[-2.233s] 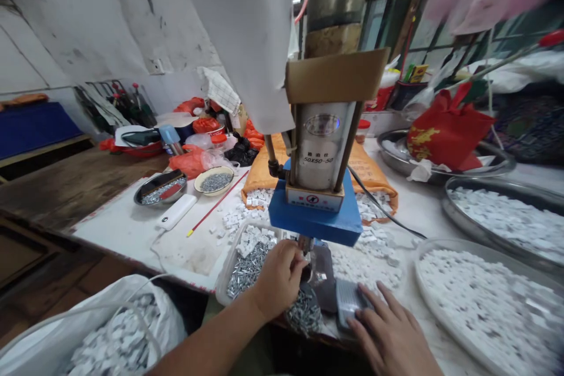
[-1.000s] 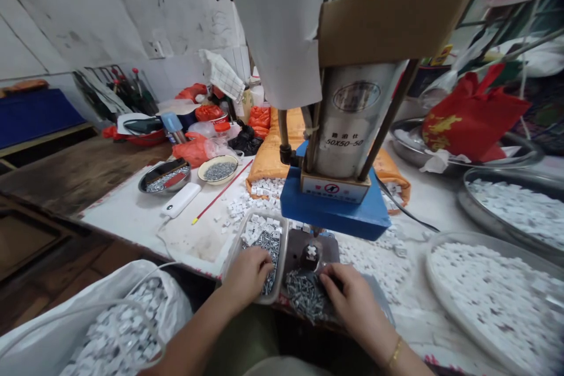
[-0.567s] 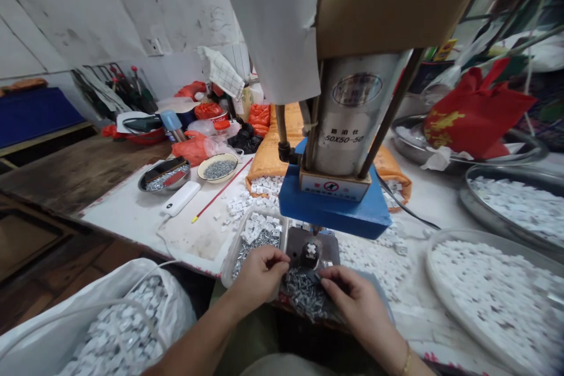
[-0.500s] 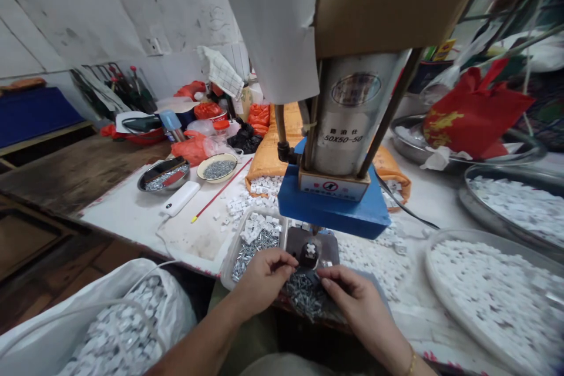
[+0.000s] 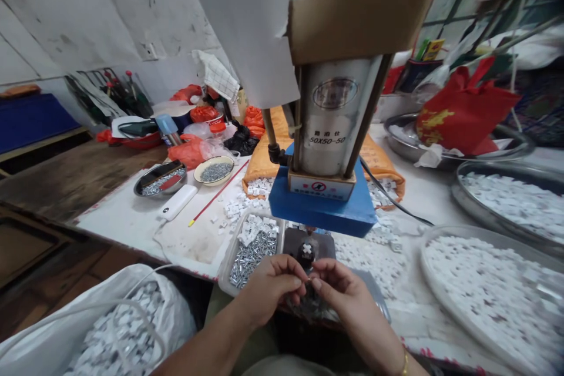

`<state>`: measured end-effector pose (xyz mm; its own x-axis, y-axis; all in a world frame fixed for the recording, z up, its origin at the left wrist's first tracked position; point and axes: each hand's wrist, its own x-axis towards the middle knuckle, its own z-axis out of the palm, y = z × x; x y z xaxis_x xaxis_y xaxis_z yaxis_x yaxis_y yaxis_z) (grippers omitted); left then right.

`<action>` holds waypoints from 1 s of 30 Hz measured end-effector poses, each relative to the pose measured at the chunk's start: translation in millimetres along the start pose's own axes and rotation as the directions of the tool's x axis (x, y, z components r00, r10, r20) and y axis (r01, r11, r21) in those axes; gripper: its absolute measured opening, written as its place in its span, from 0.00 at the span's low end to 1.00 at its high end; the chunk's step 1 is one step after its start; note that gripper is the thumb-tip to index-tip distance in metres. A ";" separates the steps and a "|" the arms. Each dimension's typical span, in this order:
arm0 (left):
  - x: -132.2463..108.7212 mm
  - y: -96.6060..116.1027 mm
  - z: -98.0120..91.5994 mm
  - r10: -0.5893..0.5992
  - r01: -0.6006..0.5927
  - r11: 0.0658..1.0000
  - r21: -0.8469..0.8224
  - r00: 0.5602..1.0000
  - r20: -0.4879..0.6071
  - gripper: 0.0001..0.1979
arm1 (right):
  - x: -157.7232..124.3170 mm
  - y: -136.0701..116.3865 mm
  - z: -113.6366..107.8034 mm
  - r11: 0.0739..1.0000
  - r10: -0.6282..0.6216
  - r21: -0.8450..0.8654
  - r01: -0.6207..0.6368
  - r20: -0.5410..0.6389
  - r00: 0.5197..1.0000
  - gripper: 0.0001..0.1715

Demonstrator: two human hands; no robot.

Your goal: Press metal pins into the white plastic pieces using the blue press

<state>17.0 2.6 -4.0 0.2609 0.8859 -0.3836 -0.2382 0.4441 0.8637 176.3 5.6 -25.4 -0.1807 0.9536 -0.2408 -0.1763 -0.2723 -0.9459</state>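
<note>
My left hand point(image 5: 282, 282) and my right hand point(image 5: 337, 288) meet fingertip to fingertip just in front of the press. Both are pinched closed around something too small to make out. Right behind them stands the dark press base point(image 5: 324, 247), with a white cross-shaped piece point(image 5: 307, 249) on its round black holder. Over it hangs the blue press head point(image 5: 321, 205), below a silver cylinder point(image 5: 330, 123). By my left hand is a clear plastic tub point(image 5: 227, 270) of metal nails point(image 5: 253, 255) and white plastic clips point(image 5: 255, 229). My hands mostly cover the nail pile under them.
White clips lie scattered over the table, and more fill the round tray point(image 5: 440, 294) and metal basin point(image 5: 467, 200) at right. A white sack point(image 5: 176, 305) of clips stands at lower left. Behind are a bowl of nails point(image 5: 215, 171), a power bank point(image 5: 178, 202) and a red stick point(image 5: 218, 194).
My hands have come together from either side of the nail pile, and their fingertips now meet above it. The camera view has shifted slightly.
</note>
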 end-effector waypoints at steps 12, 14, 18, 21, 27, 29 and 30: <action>1.5 -2.2 1.3 0.026 -0.028 0.997 0.078 0.999 0.031 0.08 | -2.2 -3.9 5.1 0.998 -0.023 0.058 0.020 0.058 0.998 0.19; 1.0 -2.3 1.9 0.122 -0.127 0.968 0.217 0.992 0.039 0.07 | -2.6 -4.6 6.8 0.997 -0.025 0.080 0.019 0.075 0.997 0.18; -0.4 -3.3 2.5 0.339 -0.304 0.777 0.552 0.940 0.040 0.06 | 1.7 -4.8 -0.9 1.000 0.008 -0.010 -0.007 0.176 0.984 0.19; 0.9 -6.0 -0.1 0.354 -0.303 0.754 0.583 0.935 0.028 0.06 | 20.8 -7.4 -22.6 0.921 -0.045 -0.373 0.115 0.191 0.981 0.16; 7.3 -6.6 -10.3 0.262 -0.222 0.932 0.287 0.959 -0.110 0.05 | 91.3 -20.7 -69.6 0.508 -0.375 -0.849 0.148 -0.063 0.925 0.12; 6.6 -4.9 -11.7 0.265 -0.230 0.939 0.257 0.957 -0.114 0.05 | 107.0 -21.8 -73.3 0.450 -0.403 -0.881 0.142 -0.059 0.913 0.10; 5.8 -4.1 -12.0 0.264 -0.230 0.940 0.251 0.958 -0.112 0.05 | 111.5 -20.8 -73.5 0.424 -0.410 -0.895 0.141 -0.051 0.910 0.10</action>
<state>8.2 7.5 -13.7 0.0826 0.9809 -0.1758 -0.0492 0.1802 0.9824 231.0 127.0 -48.5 -0.0432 0.9865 0.1580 0.7655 0.1343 -0.6293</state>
